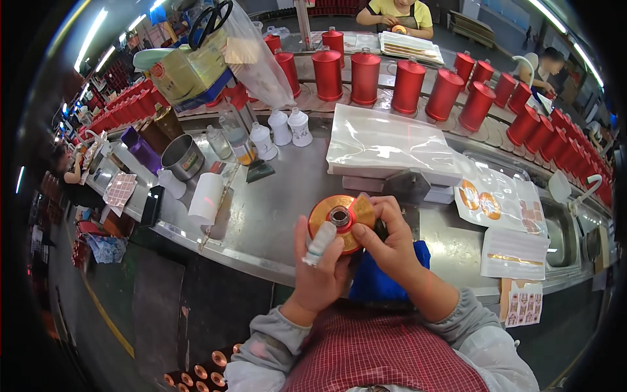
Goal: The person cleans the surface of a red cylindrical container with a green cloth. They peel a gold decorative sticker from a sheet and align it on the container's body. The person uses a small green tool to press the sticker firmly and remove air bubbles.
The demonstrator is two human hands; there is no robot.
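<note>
Red bottle [339,216] — gold ring-shaped label [319,211] circling its neck — tilting mouth-up between left hand [319,277] and right hand [390,240].

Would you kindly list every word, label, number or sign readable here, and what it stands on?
I quote no wording; these carry marks:
Sticker sheet, lower right: reddish print, not copied.
Yellow box: red print, too blurred to read.
Steel pot: dark marks, too small to read.
Rightmost white bottle: dark marks, too small to read.
Gold-and-red round piece: any print is too small to read.

1 fisheye view looks down from the head at the nearby hands [317,274].
</note>
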